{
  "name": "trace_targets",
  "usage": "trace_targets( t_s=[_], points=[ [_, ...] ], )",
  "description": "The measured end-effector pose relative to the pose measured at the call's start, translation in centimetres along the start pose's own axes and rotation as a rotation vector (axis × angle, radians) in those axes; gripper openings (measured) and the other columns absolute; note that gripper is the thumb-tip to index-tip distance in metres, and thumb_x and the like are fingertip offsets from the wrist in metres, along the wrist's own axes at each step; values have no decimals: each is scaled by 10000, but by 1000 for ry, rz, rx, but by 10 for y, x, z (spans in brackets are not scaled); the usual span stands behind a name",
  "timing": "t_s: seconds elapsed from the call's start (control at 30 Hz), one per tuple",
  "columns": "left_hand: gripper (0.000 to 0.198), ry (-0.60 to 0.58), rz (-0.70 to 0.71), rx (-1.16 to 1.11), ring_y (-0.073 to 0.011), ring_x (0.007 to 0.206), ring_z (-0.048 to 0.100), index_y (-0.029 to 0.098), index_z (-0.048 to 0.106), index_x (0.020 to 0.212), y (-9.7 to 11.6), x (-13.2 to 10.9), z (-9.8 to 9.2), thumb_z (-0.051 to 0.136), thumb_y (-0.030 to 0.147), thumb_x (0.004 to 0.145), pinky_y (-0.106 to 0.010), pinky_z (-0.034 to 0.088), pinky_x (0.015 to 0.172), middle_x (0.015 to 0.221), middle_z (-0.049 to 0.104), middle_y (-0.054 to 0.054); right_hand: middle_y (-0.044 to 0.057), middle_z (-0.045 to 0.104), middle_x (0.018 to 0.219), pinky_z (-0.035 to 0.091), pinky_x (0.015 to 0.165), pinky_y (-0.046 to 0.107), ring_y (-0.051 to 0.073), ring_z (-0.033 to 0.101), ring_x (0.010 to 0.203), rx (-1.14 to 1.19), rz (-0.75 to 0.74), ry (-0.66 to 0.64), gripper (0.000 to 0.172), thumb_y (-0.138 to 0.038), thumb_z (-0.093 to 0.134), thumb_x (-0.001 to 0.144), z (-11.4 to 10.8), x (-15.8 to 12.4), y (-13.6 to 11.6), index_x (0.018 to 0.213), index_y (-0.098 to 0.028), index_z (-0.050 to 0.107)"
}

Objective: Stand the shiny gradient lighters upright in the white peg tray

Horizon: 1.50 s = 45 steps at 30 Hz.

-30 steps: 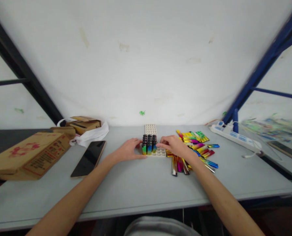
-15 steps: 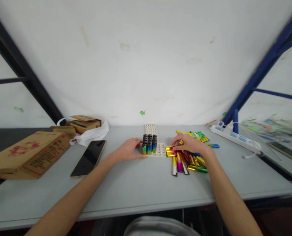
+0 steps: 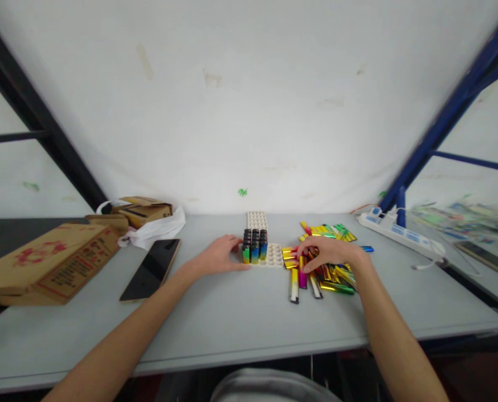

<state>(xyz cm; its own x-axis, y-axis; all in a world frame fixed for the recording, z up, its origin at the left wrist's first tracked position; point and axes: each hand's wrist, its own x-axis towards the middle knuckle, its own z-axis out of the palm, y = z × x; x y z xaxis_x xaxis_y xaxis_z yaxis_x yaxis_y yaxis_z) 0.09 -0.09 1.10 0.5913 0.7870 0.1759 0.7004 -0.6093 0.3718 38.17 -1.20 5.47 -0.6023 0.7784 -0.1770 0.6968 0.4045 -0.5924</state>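
While the right hand (image 3: 322,249) is over the pile of loose lighters (image 3: 339,274), grasp cannot be confirmed | left hand (image 3: 219,257): thumb and fingers apart, beside upright lighters (image 3: 255,247), contact unclear | upright lighters: left part of white tray (image 3: 274,255) | second tray (image 3: 256,219): behind | wall (image 3: 257,123): beyond, marked.

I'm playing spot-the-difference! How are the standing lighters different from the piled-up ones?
The standing lighters are upright in rows; the piled lighters lie jumbled on the table. The standing lighters show mostly blue and green; the piled lighters show lots of yellow. The left hand is beside the standing lighters; the right hand is over the piled lighters. Both look shiny and colourful.
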Motion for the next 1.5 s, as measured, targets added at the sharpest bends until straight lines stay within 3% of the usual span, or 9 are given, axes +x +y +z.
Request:
trace_targets(
  t_s=[0.2,0.4,0.6,0.73,0.93,1.17,1.37,1.5],
  points=[
    [575,3,9,15,-339,944,690,242,706,1039,1,1,0,783,737,756,-448,548,849,1023,728,-124,5,672,791,434,651,284,186,593,736,66,-44,64,431,-619,790,853,-2,3,7,890,-196,714],
    [596,0,-2,29,-328,954,691,235,699,1054,2,1,0,781,745,757,-427,549,862,1031,728,-112,30,701,851,480,703,301,181,603,758,169,-104,305,483,-663,590,1001,2,9,1,978,-186,665],
    [600,6,-5,51,-308,940,682,215,694,1031,4,1,-1,768,748,765,-414,551,860,1006,729,-92,35,725,835,516,721,320,173,612,727,489,-139,367,559,-683,608,974,18,29,-13,1195,-173,668],
    [592,3,-5,40,-314,928,680,215,696,1033,5,1,-1,777,735,764,-422,551,850,1001,723,-99,46,738,908,515,755,333,165,607,736,659,-160,398,530,-680,642,935,27,43,-16,1121,-187,700],
    [598,-9,-25,15,-323,945,684,211,711,1042,7,1,-3,788,728,750,-413,540,856,1016,727,-110,33,771,851,546,819,362,191,670,752,981,-121,471,391,-539,722,833,42,53,-26,1022,-237,560],
    [641,-12,-16,23,-332,955,695,199,722,1084,7,1,-3,761,748,757,-412,541,860,1027,738,-108,40,794,1003,555,735,336,178,702,703,999,-122,530,346,-421,725,800,51,55,-37,977,-256,477],
    [637,-5,-11,25,-325,944,692,198,723,1086,8,1,-3,770,743,758,-402,540,849,1026,738,-114,0,729,913,505,658,300,146,623,635,986,-179,425,452,-445,732,829,54,58,-41,1190,-253,540],
    [651,-14,-20,36,-318,934,681,180,720,1085,8,1,-3,762,748,768,-404,537,850,1023,725,-120,-87,460,681,273,495,229,80,343,499,1078,-162,408,435,-601,752,852,59,61,-45,1028,-247,572]
  ],
)
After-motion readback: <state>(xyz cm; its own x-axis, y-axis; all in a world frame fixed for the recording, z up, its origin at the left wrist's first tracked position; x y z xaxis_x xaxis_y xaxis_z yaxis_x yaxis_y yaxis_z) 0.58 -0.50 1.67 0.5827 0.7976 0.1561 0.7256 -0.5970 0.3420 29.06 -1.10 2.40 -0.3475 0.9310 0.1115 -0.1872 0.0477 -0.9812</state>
